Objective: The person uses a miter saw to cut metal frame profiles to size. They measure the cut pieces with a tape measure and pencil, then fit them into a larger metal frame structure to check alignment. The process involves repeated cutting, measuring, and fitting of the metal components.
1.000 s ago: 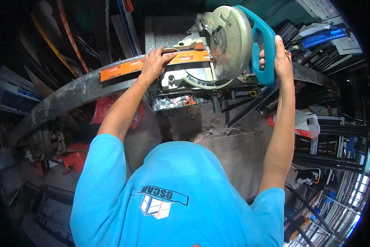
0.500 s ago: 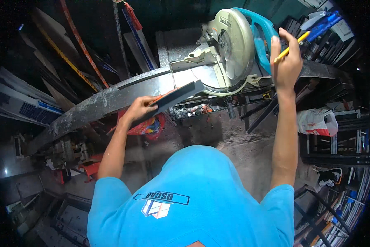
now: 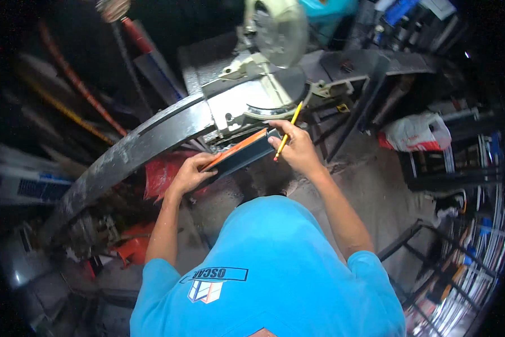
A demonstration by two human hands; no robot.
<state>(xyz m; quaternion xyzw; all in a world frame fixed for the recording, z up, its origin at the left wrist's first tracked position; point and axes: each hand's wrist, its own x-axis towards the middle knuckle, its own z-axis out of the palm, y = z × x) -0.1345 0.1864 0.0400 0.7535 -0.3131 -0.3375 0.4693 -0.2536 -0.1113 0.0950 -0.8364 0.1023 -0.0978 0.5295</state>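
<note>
A short dark grey metal profile, with an orange strip along its upper edge, is held in front of the miter saw. My left hand is closed around the profile's left end. At the other end is my right hand, its thumb and fingertips against the profile. A yellow pencil is tucked between the right fingers, slanting up past them. The saw's round guard and teal handle stand raised over its pale metal base.
A long dark metal rail runs left from the saw. Long strips and boards lean behind it. A red bag is below the rail, a white plastic bag at right. Racks of profiles line the right side.
My right hand has come down from beside the saw handle to the profile's right end, still holding the pencil. The view has shifted, and the profile is lower and nearer me.
</note>
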